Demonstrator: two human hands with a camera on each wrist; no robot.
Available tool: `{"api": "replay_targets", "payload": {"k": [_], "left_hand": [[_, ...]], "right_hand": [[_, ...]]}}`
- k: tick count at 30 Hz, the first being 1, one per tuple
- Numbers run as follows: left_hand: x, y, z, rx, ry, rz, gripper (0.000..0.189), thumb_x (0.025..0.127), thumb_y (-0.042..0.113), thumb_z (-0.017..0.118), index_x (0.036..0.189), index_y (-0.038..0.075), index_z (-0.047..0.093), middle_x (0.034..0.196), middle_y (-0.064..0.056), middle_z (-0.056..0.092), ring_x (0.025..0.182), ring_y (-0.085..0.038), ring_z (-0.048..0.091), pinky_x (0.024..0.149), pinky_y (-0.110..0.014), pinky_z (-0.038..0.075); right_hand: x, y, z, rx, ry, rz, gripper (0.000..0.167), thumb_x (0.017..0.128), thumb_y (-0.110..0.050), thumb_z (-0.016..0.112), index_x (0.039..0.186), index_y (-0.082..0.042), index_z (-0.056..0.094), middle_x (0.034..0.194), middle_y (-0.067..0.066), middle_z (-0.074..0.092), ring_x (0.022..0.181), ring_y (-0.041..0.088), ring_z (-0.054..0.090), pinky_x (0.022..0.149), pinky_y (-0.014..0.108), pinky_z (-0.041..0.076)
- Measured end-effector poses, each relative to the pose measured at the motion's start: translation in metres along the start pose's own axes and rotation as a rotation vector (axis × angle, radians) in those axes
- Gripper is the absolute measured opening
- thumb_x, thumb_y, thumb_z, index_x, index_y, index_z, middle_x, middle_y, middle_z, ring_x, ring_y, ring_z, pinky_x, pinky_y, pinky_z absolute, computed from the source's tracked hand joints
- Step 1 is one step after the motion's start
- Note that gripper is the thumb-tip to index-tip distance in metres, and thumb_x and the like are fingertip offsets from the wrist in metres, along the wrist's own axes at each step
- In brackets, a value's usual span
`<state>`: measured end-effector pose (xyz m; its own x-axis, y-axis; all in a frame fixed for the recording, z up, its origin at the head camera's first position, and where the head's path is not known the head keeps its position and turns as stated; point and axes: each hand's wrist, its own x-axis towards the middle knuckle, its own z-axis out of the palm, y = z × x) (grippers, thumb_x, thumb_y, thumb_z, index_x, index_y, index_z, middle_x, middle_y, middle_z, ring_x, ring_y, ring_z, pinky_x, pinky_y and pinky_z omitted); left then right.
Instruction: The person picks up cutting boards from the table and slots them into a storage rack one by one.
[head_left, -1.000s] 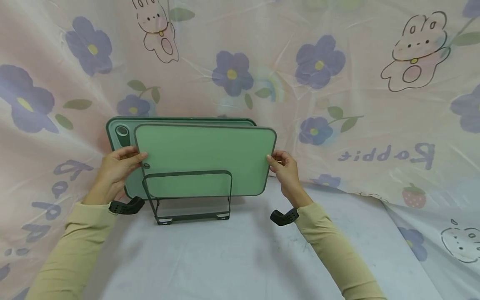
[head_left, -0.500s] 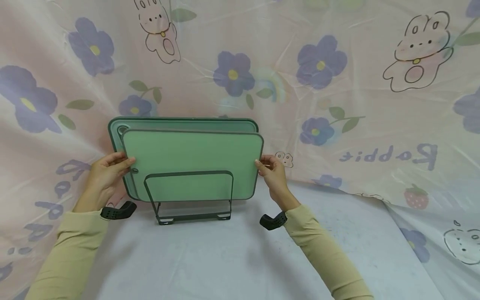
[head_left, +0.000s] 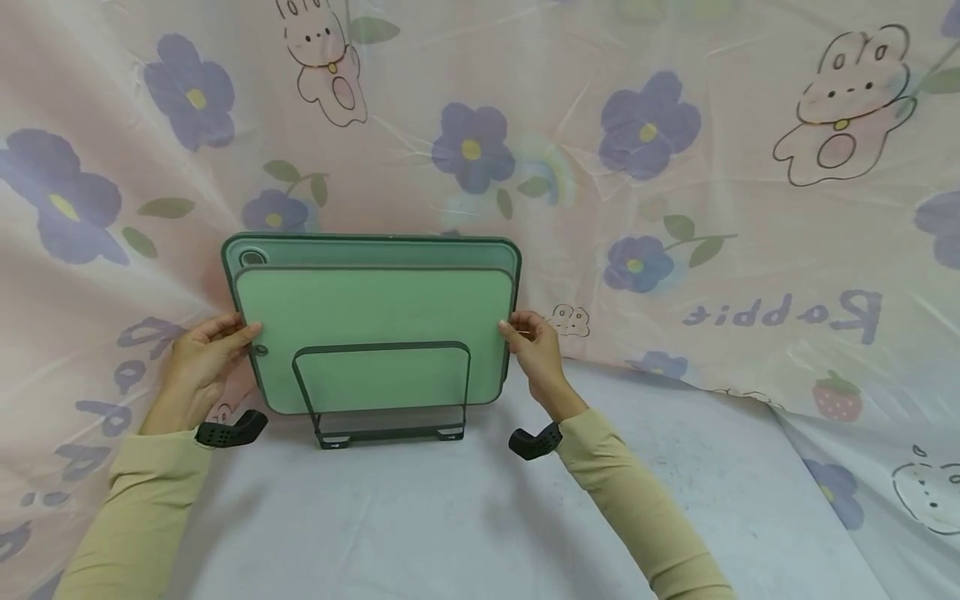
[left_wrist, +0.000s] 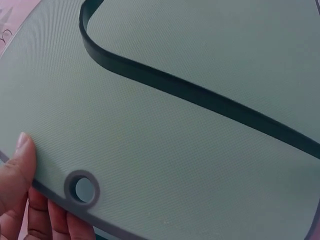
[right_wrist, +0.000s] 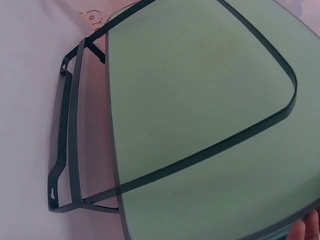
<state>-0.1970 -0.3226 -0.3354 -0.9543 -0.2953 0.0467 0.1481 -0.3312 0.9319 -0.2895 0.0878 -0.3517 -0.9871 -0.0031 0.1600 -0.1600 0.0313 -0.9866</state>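
Observation:
A light green cutting board (head_left: 382, 304) with a grey rim stands on its long edge behind the front loop of a dark metal rack (head_left: 382, 346). My left hand (head_left: 198, 362) pinches its left end, thumb in front beside the small ringed hole (left_wrist: 84, 189) and fingers behind. At the other end my right hand (head_left: 538, 358) pinches the edge, with some fingers (right_wrist: 304, 229) showing in the right wrist view. In that view a gap lies between the board's lower edge and the rack's base bars (right_wrist: 64, 125). A larger, darker green board (head_left: 390, 252) stands directly behind, mostly hidden.
A white cloth (head_left: 420, 525) covers the table under the rack. Close behind hangs a pink curtain (head_left: 570, 267) printed with flowers and rabbits. Each wrist carries a black camera mount, such as the left mount (head_left: 231, 430).
Both hands have brought the light green board left and down, so it now overlaps the darker board more evenly and sits lower behind the rack's loop. The rack stays in place.

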Motion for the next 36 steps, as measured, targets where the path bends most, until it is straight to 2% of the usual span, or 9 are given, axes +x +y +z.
{"api": "replay_targets", "payload": {"k": [5,12,18,24,32,36], "left_hand": [[-0.001,-0.001,0.000,0.000,0.016,0.007,0.013,0.082,0.003,0.077,0.088,0.013,0.072,0.083,0.004,0.060,0.074,-0.006,0.059,0.066,-0.017,0.051],[0.000,0.000,0.000,-0.016,0.023,-0.013,0.014,0.082,0.003,0.077,0.089,0.013,0.071,0.083,0.004,0.060,0.073,-0.007,0.058,0.065,-0.017,0.050],[0.001,-0.002,-0.002,-0.031,0.034,-0.017,0.013,0.081,0.002,0.077,0.089,0.012,0.072,0.082,0.003,0.061,0.073,-0.008,0.058,0.065,-0.018,0.051],[0.002,-0.007,-0.004,-0.087,0.004,-0.011,0.015,0.084,-0.005,0.072,0.087,0.009,0.073,0.082,0.001,0.061,0.074,-0.008,0.059,0.067,-0.019,0.051],[0.000,-0.011,-0.005,-0.075,-0.002,-0.005,0.015,0.085,-0.004,0.072,0.088,0.010,0.073,0.083,0.001,0.060,0.075,-0.008,0.058,0.069,-0.018,0.051],[-0.003,-0.014,-0.008,-0.050,0.002,-0.006,0.016,0.084,-0.004,0.072,0.088,0.012,0.074,0.084,0.001,0.060,0.077,-0.008,0.058,0.069,-0.018,0.051]], "right_hand": [[0.000,0.001,0.001,0.011,-0.003,0.010,0.020,0.095,-0.014,0.065,0.110,-0.001,0.059,0.103,0.007,0.055,0.089,0.016,0.051,0.075,0.027,0.047],[0.001,0.003,0.003,0.035,-0.007,0.018,0.018,0.095,-0.012,0.065,0.108,-0.001,0.059,0.100,0.007,0.055,0.087,0.015,0.051,0.081,0.037,0.047],[0.000,0.004,0.004,0.013,-0.012,0.021,0.017,0.095,-0.012,0.066,0.106,-0.001,0.059,0.099,0.007,0.055,0.086,0.016,0.052,0.077,0.031,0.047],[-0.002,0.008,0.004,-0.001,-0.005,0.015,0.017,0.094,-0.012,0.066,0.105,-0.002,0.060,0.098,0.007,0.057,0.087,0.016,0.052,0.077,0.030,0.047],[-0.004,0.014,0.004,-0.010,0.001,0.015,0.017,0.095,-0.013,0.066,0.105,-0.001,0.060,0.098,0.007,0.057,0.086,0.016,0.052,0.074,0.029,0.047],[-0.005,0.017,0.005,-0.012,-0.014,0.007,0.017,0.095,-0.012,0.066,0.106,-0.001,0.060,0.098,0.008,0.057,0.086,0.017,0.052,0.076,0.033,0.047]]}}
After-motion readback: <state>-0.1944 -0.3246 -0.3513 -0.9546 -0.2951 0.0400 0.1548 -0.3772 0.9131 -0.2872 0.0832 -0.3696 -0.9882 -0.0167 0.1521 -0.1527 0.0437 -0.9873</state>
